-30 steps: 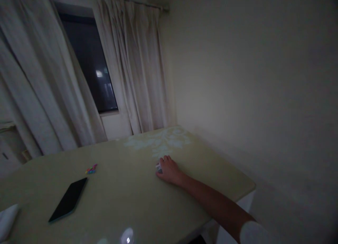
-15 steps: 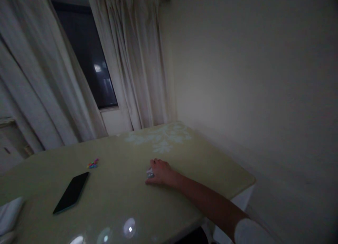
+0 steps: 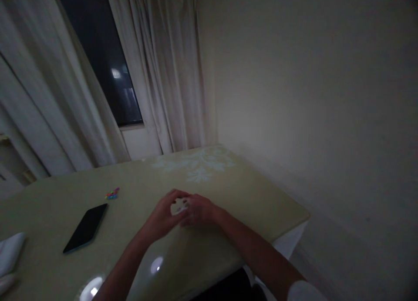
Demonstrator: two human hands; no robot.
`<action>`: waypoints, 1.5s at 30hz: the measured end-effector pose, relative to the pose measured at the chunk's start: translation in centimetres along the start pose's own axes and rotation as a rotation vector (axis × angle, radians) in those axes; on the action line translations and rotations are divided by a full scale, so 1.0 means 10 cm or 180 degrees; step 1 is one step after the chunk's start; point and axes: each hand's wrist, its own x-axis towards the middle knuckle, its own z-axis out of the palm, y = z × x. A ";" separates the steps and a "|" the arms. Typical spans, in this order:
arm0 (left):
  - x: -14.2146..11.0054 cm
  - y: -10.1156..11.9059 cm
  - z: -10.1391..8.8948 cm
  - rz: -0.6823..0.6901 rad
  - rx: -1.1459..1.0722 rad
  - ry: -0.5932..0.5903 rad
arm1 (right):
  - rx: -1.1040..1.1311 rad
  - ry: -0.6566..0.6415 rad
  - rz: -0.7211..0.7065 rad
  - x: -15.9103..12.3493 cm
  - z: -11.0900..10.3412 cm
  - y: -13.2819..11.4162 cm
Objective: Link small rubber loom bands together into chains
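Both hands meet over the middle of the pale green table (image 3: pixel 254 192) in dim light. My right hand (image 3: pixel 200 210) and my left hand (image 3: pixel 163 216) curl round a small whitish object (image 3: pixel 179 206) held between their fingertips. The object is blurred and too small to name. My right arm reaches in from the lower right in a white sleeve. My left forearm comes up from the bottom edge.
A dark phone (image 3: pixel 85 227) lies flat on the table's left part. A small bright multicoloured item (image 3: pixel 112 193) sits beyond it. White cloth (image 3: pixel 9 257) lies at the far left edge. Curtains (image 3: pixel 163 66) and a dark window (image 3: pixel 104 53) stand behind; a bare wall is at the right.
My right hand drew the small object back toward me across the table. My left hand came into view and joined it on the object. The camera tilted slightly downward.
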 end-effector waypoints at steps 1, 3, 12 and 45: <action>0.08 -0.15 0.02 -0.0199 0.0043 0.0123 | 0.0119 -0.0047 0.0008 -0.01 -0.03 0.04; 0.11 -0.42 0.10 -0.0495 0.0051 0.0166 | 0.0370 -0.0156 0.0058 -0.02 -0.08 0.10; -0.15 -0.78 0.34 -0.0773 0.0040 -0.0090 | 0.0701 -0.0126 0.0278 0.00 -0.03 0.12; -0.20 -0.81 0.18 -0.0814 0.0670 0.0691 | -0.0636 0.1079 0.1738 -0.14 -0.25 0.66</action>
